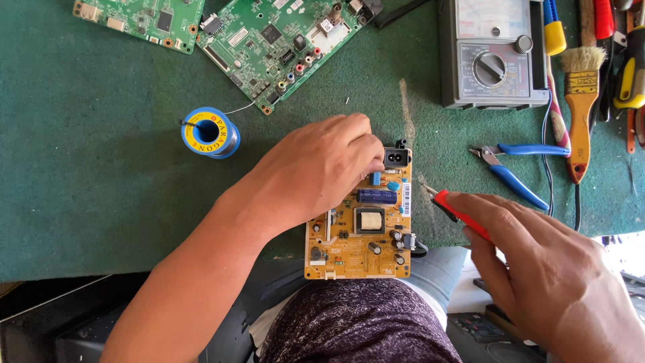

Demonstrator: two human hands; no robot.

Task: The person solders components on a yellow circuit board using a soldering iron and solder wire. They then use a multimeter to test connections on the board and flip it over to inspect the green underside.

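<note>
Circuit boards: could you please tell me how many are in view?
3: a yellow board under the left hand, and two green boards, top left and top centre, both cut off by the frame.

The green mat (87, 188) lies open to the left of the yellow circuit board (359, 232), with only a blue solder spool (210, 132) standing on it. The left hand (316, 171) covers the board's upper left corner. To the board's right a narrow strip stays free, bounded by the right hand (537, 269) with its red-handled tool (460, 214) and the blue pliers (517, 168). Above, two green boards (269, 40) and a grey meter (494, 54) line the far edge; a brush (579, 101) and further tools crowd the right corner.
</note>
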